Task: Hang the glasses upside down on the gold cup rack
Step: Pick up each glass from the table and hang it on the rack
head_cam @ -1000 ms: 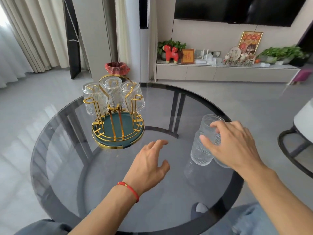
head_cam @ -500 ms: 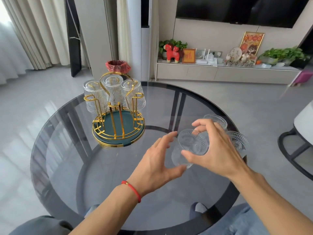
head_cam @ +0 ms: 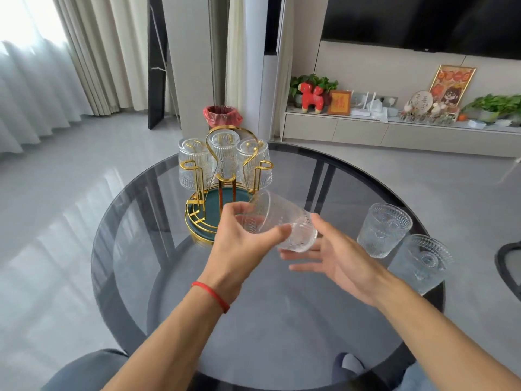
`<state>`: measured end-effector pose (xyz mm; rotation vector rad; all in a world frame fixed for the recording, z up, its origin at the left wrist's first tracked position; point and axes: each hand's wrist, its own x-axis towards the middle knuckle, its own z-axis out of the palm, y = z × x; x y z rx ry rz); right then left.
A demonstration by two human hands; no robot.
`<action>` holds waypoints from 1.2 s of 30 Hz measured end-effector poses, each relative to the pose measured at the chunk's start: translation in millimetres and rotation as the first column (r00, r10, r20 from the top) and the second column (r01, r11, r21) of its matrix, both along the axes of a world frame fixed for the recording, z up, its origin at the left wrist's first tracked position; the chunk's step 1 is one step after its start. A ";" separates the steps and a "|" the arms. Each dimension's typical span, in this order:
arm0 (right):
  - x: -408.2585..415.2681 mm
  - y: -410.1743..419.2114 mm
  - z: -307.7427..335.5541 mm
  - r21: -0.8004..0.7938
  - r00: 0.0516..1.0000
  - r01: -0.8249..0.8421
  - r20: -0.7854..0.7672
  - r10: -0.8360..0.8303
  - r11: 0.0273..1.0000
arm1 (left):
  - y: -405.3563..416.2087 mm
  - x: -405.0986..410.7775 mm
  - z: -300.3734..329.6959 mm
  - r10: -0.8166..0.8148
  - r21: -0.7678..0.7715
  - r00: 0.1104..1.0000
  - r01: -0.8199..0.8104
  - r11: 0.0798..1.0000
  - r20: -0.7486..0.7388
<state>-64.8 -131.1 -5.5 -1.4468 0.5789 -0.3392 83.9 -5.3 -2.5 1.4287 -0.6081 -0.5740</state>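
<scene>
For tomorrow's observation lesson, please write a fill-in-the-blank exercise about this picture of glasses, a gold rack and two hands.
1. The number of glasses already hanging upside down on the gold rack is ____.
2. The tilted glass above the table is held in the grip of the ____ hand.
3. The number of glasses standing upright on the table near the right hand is ____.
4. The left hand wears a wrist band coloured ____.

Missing words: three; left; two; red

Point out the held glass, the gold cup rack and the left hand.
held glass (head_cam: 284,221), head view, on its ribbed side wall.
gold cup rack (head_cam: 255,176), head view, on a right peg.
left hand (head_cam: 239,244), head view, on its back.
</scene>
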 end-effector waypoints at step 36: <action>198.9 37.6 77.3 -0.933 0.978 0.119 0.052 -0.203 0.338 | 16.4 42.1 -23.4 -0.559 0.756 0.594 -0.131 0.641 0.578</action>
